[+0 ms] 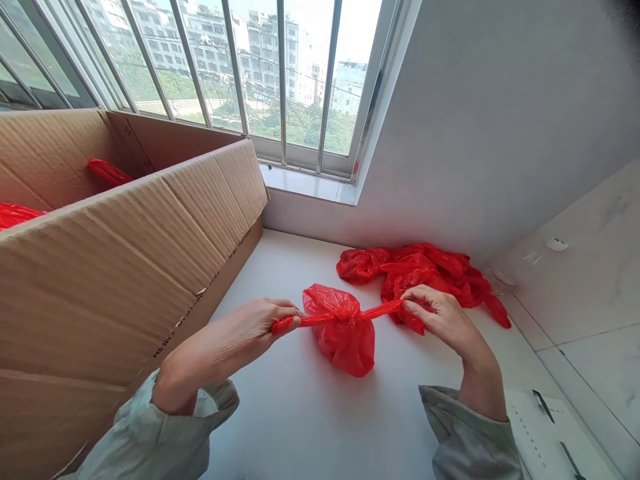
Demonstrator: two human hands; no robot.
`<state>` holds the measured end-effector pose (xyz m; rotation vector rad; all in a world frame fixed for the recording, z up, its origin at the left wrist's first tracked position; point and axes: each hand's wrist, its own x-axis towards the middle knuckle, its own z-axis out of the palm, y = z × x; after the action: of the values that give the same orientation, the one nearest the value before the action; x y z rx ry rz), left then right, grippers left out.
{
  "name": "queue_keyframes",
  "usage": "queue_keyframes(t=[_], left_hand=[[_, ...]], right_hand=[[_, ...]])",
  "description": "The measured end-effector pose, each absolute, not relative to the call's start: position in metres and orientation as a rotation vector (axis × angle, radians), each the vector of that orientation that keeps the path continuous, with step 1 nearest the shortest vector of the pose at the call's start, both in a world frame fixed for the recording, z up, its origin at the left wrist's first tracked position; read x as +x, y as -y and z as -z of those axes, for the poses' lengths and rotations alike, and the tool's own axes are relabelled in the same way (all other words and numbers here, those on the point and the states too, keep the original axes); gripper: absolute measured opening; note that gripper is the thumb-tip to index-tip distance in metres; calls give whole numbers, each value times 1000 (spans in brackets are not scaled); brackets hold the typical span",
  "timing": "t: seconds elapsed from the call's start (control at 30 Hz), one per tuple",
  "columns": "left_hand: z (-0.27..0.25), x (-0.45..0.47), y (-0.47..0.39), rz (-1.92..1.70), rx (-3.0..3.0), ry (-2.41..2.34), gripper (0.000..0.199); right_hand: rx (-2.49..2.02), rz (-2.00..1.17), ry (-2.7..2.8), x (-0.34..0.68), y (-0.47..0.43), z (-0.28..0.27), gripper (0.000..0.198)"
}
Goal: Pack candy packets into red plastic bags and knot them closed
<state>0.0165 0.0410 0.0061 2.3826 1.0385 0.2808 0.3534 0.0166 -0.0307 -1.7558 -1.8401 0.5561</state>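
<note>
A red plastic bag [347,347], bunched into a small bundle with a knot at its top, is on the white table [300,427] in front of me. My left hand [260,320] pinches one twisted end of the bag, pulled out to the left. On the other side, my right hand [437,310] grips the opposite end between thumb and fingers. Both ends are stretched nearly straight across the knot. What is inside the bag cannot be made out.
Behind my right hand lies a heap of crumpled red plastic bags [430,263] against the wall. An open cardboard box [150,267] with red plastic in it fills the left side. A barred window [280,87] is behind. A white slotted panel [545,433] lies at lower right.
</note>
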Motion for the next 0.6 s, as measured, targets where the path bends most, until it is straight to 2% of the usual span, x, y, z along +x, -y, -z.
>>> queue_keyframes(t=[0.3, 0.43, 0.6], left_hand=[[8, 10, -51, -87, 2278, -1216, 29], [6, 4, -55, -31, 2224, -1241, 34], [13, 3, -56, -39, 2230, -1208, 35]], right_hand=[[-1832, -746, 1805, 355, -20, 34, 25], [-1807, -814, 1818, 360, -22, 38, 27], [-1830, -575, 1849, 359, -15, 33, 25]])
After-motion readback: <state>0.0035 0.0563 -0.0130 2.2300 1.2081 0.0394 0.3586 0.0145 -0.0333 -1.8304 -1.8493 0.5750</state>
